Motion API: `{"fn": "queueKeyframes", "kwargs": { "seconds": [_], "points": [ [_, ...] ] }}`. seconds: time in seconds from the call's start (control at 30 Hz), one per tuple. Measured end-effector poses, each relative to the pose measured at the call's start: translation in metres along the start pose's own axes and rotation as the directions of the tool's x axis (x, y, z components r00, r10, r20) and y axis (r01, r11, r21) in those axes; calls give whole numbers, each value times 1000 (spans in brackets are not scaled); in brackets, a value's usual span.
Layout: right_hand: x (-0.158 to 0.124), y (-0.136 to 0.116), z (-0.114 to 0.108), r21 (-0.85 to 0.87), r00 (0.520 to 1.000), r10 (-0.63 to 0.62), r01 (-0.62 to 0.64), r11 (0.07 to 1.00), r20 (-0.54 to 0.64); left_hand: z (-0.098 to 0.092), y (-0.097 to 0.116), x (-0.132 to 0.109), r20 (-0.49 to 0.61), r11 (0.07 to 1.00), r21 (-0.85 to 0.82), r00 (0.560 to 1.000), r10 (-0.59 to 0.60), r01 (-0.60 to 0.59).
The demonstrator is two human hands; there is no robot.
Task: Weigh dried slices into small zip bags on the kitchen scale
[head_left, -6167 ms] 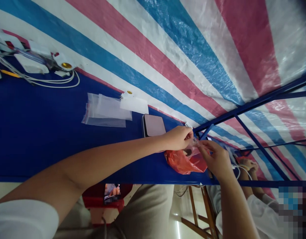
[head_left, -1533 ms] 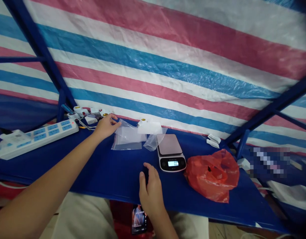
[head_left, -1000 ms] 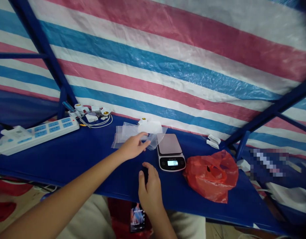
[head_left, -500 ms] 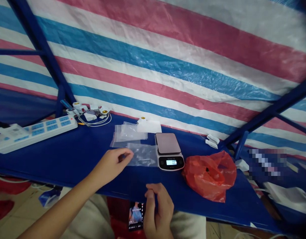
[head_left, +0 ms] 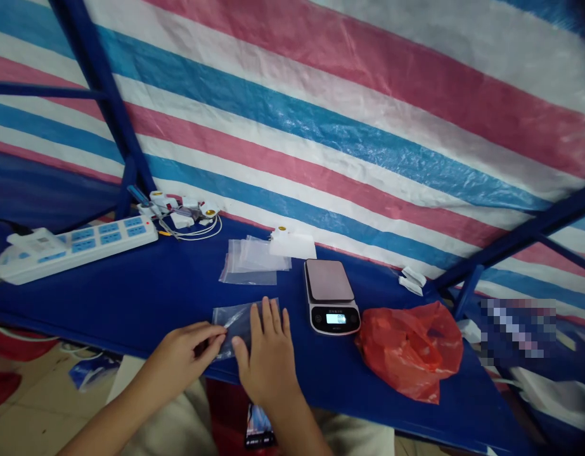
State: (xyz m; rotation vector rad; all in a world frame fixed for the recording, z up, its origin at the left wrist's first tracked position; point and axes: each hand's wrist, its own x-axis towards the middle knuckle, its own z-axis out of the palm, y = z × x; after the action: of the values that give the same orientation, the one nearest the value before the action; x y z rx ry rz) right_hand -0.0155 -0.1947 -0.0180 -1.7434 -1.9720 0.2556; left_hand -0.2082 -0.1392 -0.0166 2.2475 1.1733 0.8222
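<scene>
A clear plastic bag point(head_left: 239, 320) lies flat near the front edge of the blue table. My left hand point(head_left: 190, 348) pinches its left side between thumb and fingers. Spread flat over the bag's right part is my right hand point(head_left: 268, 351), fingers stretched out, hiding some of it. Just to the right stands a digital kitchen scale point(head_left: 329, 282) with a lit display and a bare weighing plate. Behind the bag, several more clear zip bags point(head_left: 249, 272) lie in a loose stack, beside a white paper point(head_left: 299, 246).
A crumpled red plastic bag point(head_left: 411, 354) sits right of the scale. At the left lies a white power strip point(head_left: 102, 244), with cables and small parts point(head_left: 187, 212) behind it. A phone point(head_left: 258, 427) shows below the table edge. Striped sheeting point(head_left: 321, 139) hangs behind.
The clear bag has been drawn from beside the scale toward the front edge by my left hand. My right hand has risen from above my lap and now lies flat on it.
</scene>
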Motion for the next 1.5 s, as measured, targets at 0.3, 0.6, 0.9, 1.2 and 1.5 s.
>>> {"fn": "queueKeyframes", "kwargs": {
  "seconds": [0.3, 0.6, 0.9, 1.2, 1.5],
  "points": [
    [-14, 21, -12, 81, 991, 121, -116, 990, -65, -1, -2, -2, -69, 999, -14, 997, 44, -45],
    [-58, 45, -37, 617, 877, 453, -270, 739, -158, -25, 0, 25, -132, 941, 162, 938, 320, -298],
    [-54, 46, -40, 700, 882, 445, -218, 680, -158, -31, 1, 154, 27, 967, 219, 992, 124, -127],
    [-56, 48, -41, 701, 896, 425, -221, 678, -128, -33, -11, 176, 47, 954, 298, 998, -51, 35],
    [-56, 47, -40, 675, 904, 404, -209, 707, -143, -40, -30, 169, -99, 851, 226, 880, -465, 475]
  ]
}}
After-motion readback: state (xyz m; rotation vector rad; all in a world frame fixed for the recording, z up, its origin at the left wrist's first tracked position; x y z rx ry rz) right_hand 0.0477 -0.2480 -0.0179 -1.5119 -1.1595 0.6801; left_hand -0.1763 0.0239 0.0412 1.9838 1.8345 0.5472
